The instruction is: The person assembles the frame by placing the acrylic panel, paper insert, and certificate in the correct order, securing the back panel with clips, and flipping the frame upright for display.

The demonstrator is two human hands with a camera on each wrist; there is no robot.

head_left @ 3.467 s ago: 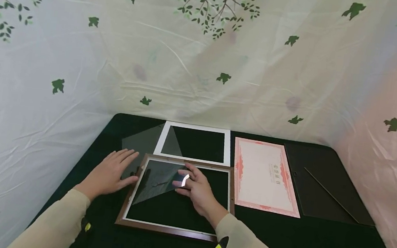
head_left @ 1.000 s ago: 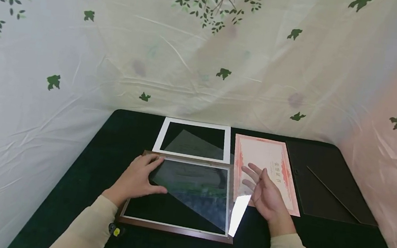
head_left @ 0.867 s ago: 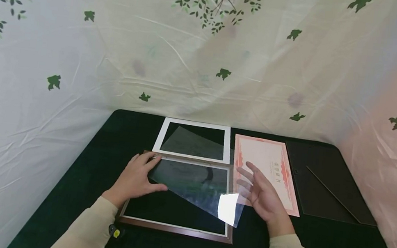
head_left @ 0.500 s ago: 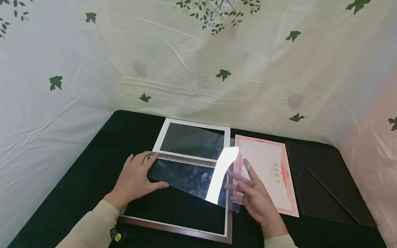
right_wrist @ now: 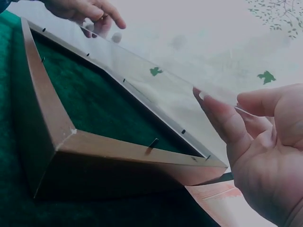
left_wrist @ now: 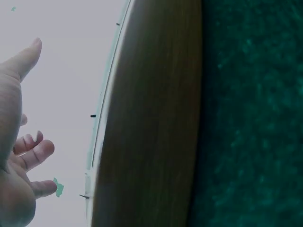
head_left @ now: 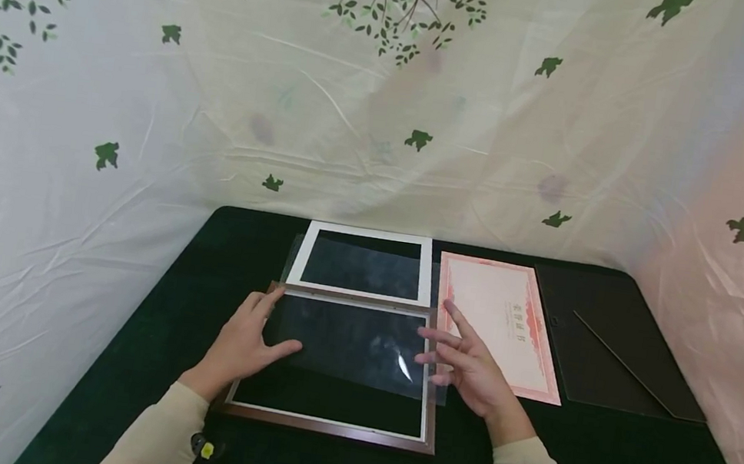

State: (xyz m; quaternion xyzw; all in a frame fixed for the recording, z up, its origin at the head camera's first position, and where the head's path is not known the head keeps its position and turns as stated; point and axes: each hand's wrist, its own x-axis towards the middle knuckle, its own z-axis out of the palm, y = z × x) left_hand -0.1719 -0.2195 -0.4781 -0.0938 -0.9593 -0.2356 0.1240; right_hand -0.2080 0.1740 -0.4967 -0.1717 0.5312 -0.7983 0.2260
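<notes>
A clear sheet (head_left: 351, 345) hovers over a brown picture frame (head_left: 334, 429) with a pale inner edge, overlapping its far half. At the sheet's left side, my left hand (head_left: 243, 344) holds it, thumb stretched over it and fingers along the edge. My right hand (head_left: 476, 376) holds the right side; in the right wrist view the sheet's edge (right_wrist: 170, 72) passes between thumb and fingers. Small dark tabs (right_wrist: 151, 144) stick up from the frame's rim. In the left wrist view the left fingers (left_wrist: 35, 156) are bent beside the frame's side (left_wrist: 151, 113).
Behind the frame lies a white mat board (head_left: 357, 294) with a rectangular opening. A pink-bordered certificate (head_left: 489, 300) lies to the right, then a dark backing board (head_left: 612, 316) with a thin rod (head_left: 621, 363) on it. A printed curtain (head_left: 355, 145) hangs behind the dark-covered table (head_left: 137, 389).
The sheet has turned from slanting to nearly square with the frame. The right hand has moved left with the sheet's right side, and the left hand slightly left.
</notes>
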